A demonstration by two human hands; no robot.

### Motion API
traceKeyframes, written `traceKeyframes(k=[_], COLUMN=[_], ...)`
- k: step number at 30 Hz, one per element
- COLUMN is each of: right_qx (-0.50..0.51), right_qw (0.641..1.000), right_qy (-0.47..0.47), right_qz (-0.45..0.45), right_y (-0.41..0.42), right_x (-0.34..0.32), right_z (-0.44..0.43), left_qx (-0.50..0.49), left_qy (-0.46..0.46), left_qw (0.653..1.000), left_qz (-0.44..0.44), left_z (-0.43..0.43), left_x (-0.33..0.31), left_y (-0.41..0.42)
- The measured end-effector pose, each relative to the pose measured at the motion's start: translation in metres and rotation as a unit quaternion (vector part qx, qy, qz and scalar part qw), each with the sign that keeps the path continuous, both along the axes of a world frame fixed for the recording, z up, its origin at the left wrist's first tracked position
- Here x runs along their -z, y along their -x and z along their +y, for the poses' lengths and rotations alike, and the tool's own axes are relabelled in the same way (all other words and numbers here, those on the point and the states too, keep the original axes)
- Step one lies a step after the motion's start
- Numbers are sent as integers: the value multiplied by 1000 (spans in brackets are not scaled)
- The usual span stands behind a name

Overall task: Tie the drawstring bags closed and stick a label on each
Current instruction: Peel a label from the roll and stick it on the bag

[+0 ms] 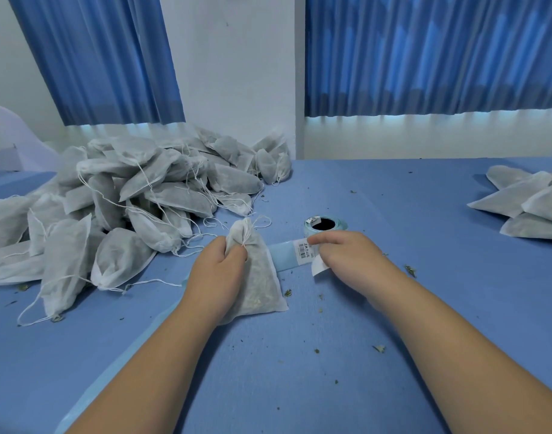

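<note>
Now, left hand (pixel 216 270): I grip white gauze drawstring bag (pixel 262 283), steadying it.
Right hand (pixel 343 253): pinching white barcode label (pixel 304 250) to peel.

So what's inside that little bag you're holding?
Greenish dried bits show through the thin white bag. The left hand grips its neck, so what fills the top is covered.

Matt, gauzy non-woven cloth drawstring bag (pixel 258 277) with thin cotton-like string; smooth paper label roll (pixel 324 225); tabletop (pixel 299 371) under matt, finely textured blue covering.
</note>
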State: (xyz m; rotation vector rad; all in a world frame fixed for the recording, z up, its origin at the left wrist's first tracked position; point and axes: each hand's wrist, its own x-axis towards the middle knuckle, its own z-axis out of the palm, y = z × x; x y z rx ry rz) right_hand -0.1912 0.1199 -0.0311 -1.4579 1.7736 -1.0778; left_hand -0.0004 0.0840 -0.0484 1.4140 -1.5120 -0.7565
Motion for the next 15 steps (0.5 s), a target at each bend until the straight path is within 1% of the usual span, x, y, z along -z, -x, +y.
traceKeyframes(k=[4, 6, 8, 9, 11, 12, 15], right_qx=[-26, -35, -57, -82, -145, -170, -212], right_qw=[998, 997, 990, 981, 949, 935, 908], right_qy=[-7, 12, 42, 53, 61, 64, 78], right_qz=[-49, -69, -121, -169, -273, -306, -353], right_y=[15, 25, 38, 44, 57, 64, 82], right_x=[-7, -11, -17, -21, -27, -29, -31], right_z=[13, 21, 30, 35, 43, 47, 55], left_qx=[11, 29, 68, 93, 151, 178, 263], left_qy=[16, 40, 56, 58, 36, 13, -62], left_qw=[1000, 999, 996, 993, 986, 982, 961], left_qz=[8, 15, 34, 41, 57, 59, 56], left_z=[2, 4, 8, 10, 13, 15, 15], left_x=[-2, -5, -11, -16, -26, -30, -37], left_y=[1, 6, 16, 23, 43, 54, 89])
